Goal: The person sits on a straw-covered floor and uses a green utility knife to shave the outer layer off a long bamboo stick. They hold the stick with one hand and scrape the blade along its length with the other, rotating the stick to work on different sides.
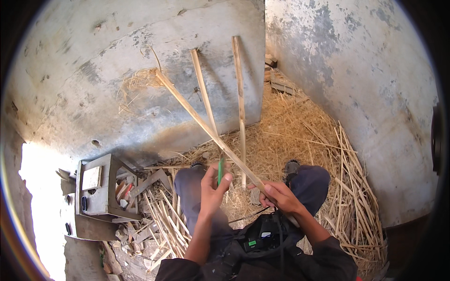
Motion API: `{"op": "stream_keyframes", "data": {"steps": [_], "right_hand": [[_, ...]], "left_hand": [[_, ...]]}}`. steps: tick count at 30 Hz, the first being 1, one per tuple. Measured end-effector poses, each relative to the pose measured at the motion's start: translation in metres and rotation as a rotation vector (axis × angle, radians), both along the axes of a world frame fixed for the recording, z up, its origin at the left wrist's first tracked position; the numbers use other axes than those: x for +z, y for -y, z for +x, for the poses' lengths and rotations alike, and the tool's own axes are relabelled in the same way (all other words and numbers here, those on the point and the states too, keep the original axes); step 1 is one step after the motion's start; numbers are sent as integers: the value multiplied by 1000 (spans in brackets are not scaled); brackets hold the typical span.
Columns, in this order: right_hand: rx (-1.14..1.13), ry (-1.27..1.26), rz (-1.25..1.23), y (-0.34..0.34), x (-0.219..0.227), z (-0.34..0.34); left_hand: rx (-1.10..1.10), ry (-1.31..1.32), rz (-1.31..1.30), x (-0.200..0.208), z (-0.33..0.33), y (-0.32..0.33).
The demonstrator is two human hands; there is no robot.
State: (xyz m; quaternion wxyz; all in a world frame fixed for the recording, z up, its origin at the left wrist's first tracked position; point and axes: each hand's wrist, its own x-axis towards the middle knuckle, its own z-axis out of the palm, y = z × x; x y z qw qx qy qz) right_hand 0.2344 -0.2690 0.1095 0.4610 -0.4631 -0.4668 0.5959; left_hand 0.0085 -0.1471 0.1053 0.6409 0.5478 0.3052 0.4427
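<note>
Two flat, rough wooden sticks leaned on the patchy wall, and thin, dry shavings lay over the floor. One long, straight strip slanted across in front of you, its far end up by the wall. Your left hand had its fingers curled tight round a green handle, near the strip. Your right hand had its fingers round the strip's lower part. Both forearms slanted inward.

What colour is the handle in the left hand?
The handle is green; it shows best in the head view.
</note>
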Motion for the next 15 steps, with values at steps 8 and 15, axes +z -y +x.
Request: {"op": "stream_keyframes", "data": {"steps": [8,15], "right_hand": [[13,108,129,-13,-6,-6],[-148,99,121,-18,-38,-8]], "left_hand": [[104,-118,76,-6,22,10],[148,-174,164,-15,19,11]]}}
